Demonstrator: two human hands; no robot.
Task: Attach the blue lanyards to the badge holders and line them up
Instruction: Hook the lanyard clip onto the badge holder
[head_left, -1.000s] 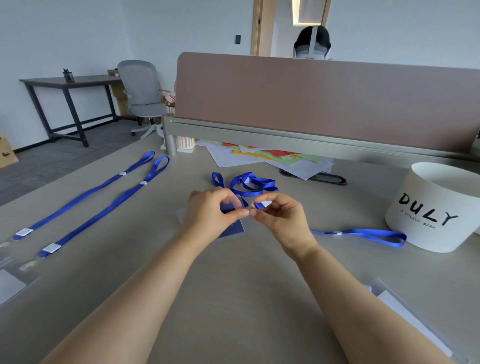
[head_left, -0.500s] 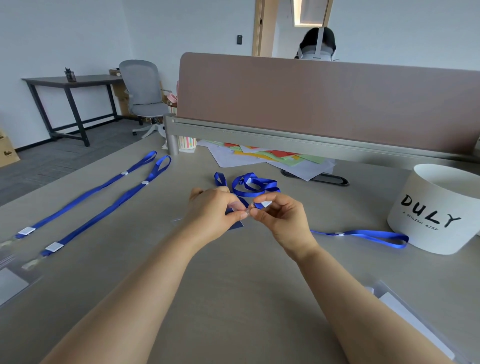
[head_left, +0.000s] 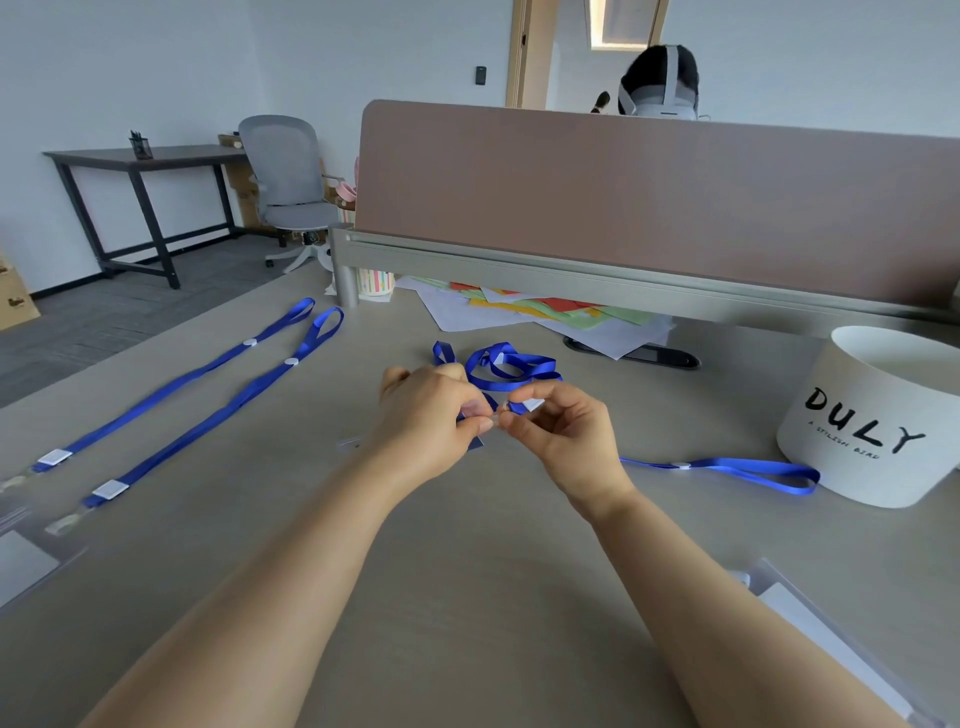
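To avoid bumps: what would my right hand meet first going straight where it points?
Probably the left hand, holding the clear plastic badge holder; the right hand, pinching the blue fabric lanyard, points at it.

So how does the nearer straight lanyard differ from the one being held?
The straight lanyard lies stretched on the desk; the held lanyard is bunched in loops. Nothing touches the straight lanyard, while the left hand and right hand pinch the held lanyard's end. Both are blue straps.
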